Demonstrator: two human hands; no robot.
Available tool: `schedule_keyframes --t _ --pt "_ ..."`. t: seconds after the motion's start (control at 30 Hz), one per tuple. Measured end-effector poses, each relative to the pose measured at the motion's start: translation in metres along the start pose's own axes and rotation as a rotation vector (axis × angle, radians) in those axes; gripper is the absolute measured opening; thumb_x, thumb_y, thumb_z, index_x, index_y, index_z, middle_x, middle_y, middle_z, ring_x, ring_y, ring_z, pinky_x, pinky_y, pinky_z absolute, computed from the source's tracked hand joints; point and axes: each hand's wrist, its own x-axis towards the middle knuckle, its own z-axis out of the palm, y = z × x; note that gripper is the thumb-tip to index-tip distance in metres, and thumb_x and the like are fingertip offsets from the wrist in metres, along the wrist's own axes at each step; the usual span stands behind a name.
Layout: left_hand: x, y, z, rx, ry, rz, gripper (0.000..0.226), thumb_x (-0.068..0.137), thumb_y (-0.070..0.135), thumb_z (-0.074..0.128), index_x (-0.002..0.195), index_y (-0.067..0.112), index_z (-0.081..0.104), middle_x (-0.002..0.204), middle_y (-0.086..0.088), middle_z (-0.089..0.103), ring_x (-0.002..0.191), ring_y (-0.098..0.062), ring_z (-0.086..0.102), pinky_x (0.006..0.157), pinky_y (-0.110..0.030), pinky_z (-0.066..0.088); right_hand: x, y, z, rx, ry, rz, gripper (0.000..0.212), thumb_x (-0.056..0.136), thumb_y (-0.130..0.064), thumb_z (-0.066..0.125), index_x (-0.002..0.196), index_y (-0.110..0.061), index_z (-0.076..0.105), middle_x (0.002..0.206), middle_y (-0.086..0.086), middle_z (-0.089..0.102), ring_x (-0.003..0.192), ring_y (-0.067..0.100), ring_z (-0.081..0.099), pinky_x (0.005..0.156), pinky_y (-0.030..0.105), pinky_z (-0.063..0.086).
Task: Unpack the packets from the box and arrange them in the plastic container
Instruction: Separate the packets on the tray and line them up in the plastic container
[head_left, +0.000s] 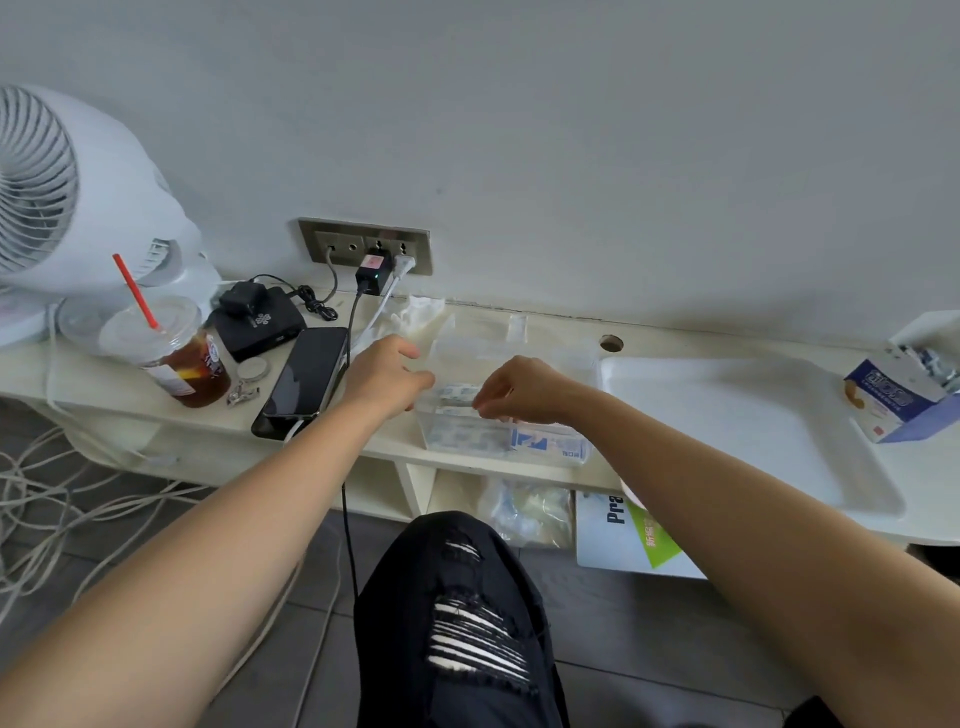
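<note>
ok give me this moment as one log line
stage: arranging | left hand holds plastic container wall | right hand pinches packet over packets already inside | box open, far right

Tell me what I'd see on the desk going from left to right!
Left to right: white fan → iced drink cup → black phone → left hand → clear plastic container → white tray → blue box.
</note>
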Motion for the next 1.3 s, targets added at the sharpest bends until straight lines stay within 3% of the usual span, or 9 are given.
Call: schedule_keyframes --t 0.2,0.37,0.5,0.6,0.73,0.97,1.13,1.23,1.3 --pt "0.001 0.058 0.018 0.058 0.176 0.270 0.017 0.087 0.019 0.059 0.104 0.021 0.064 0.088 0.005 0.061 0.081 -0.016 0.058 0.070 -0.025 0.039 -0.050 0.022 -0.048 0.199 0.217 -0.077 0.014 0.089 -0.015 0.063 0.098 -0.015 0.073 0.075 -0.006 0.070 0.061 0.003 0.062 0.057 0.013 0.046" --pt "-0.010 0.142 0.083 -0.013 -0.079 0.537 0.013 0.084 0.018 0.061 0.086 0.026 0.072 0.079 0.008 0.067 0.073 -0.010 0.058 0.066 -0.022 0.042 -0.114 0.082 -0.097 0.336 0.684 0.012 0.017 0.089 -0.008 0.056 0.093 -0.011 0.072 0.075 0.002 0.071 0.056 0.011 0.058 0.054 0.012 0.042" --pt "-0.023 0.195 0.152 -0.006 -0.301 0.627 0.012 0.085 0.023 0.061 0.090 0.026 0.071 0.074 0.010 0.062 0.068 -0.009 0.056 0.070 -0.025 0.043 -0.167 0.161 -0.136 0.107 0.893 0.294 0.023 0.087 -0.009 0.058 0.106 -0.015 0.068 0.101 0.007 0.069 0.078 0.024 0.067 0.070 0.020 0.048" --pt "-0.029 0.218 0.192 0.025 -0.401 0.634 0.016 0.087 0.024 0.061 0.101 0.023 0.068 0.083 0.008 0.060 0.076 -0.012 0.055 0.072 -0.024 0.042 -0.185 0.205 -0.155 -0.005 0.873 0.569 0.047 0.086 -0.011 0.058 0.131 -0.011 0.048 0.131 0.015 0.047 0.108 0.033 0.056 0.091 0.033 0.041" --pt "-0.034 0.238 0.232 0.031 -0.493 0.602 0.026 0.087 0.022 0.060 0.113 0.021 0.061 0.087 0.006 0.059 0.084 -0.020 0.061 0.076 -0.030 0.049 -0.188 0.240 -0.157 -0.167 0.749 0.711 0.046 0.088 -0.016 0.059 0.128 -0.002 0.043 0.134 0.017 0.041 0.108 0.038 0.055 0.083 0.038 0.045" --pt "-0.030 0.241 0.260 0.063 -0.533 0.538 0.037 0.087 0.022 0.061 0.123 0.021 0.054 0.094 0.005 0.059 0.091 -0.022 0.062 0.081 -0.033 0.049 -0.198 0.262 -0.161 -0.375 1.000 0.644 0.020 0.081 -0.003 0.047 0.092 -0.009 0.061 0.103 0.010 0.064 0.078 0.035 0.056 0.059 0.033 0.038" --pt "-0.022 0.247 0.263 -0.027 -0.429 0.511 0.075 0.086 0.024 0.068 0.146 0.024 0.023 0.135 -0.007 0.035 0.086 -0.018 0.057 0.081 -0.030 0.048 -0.201 0.245 -0.178 -0.270 1.210 0.244 0.013 0.080 -0.007 0.057 0.089 -0.015 0.064 0.097 0.004 0.066 0.076 0.031 0.061 0.060 0.035 0.047" --pt "-0.018 0.250 0.255 -0.157 -0.336 0.520 0.105 0.075 0.022 0.080 0.151 0.023 0.007 0.138 -0.003 0.023 0.107 -0.014 0.049 0.091 -0.023 0.041 -0.195 0.221 -0.176 -0.197 1.097 -0.034 0.012 0.075 -0.005 0.065 0.083 -0.013 0.064 0.086 -0.002 0.063 0.059 0.008 0.054 0.058 0.029 0.047" --pt "-0.013 0.245 0.244 -0.251 -0.277 0.522 0.114 0.059 0.036 0.089 0.147 0.027 0.017 0.134 0.002 0.031 0.112 -0.011 0.049 0.095 -0.027 0.045 -0.191 0.207 -0.165 -0.160 0.978 -0.111 0.013 0.073 -0.002 0.067 0.081 -0.012 0.064 0.082 -0.007 0.058 0.055 -0.001 0.047 0.055 0.022 0.043"
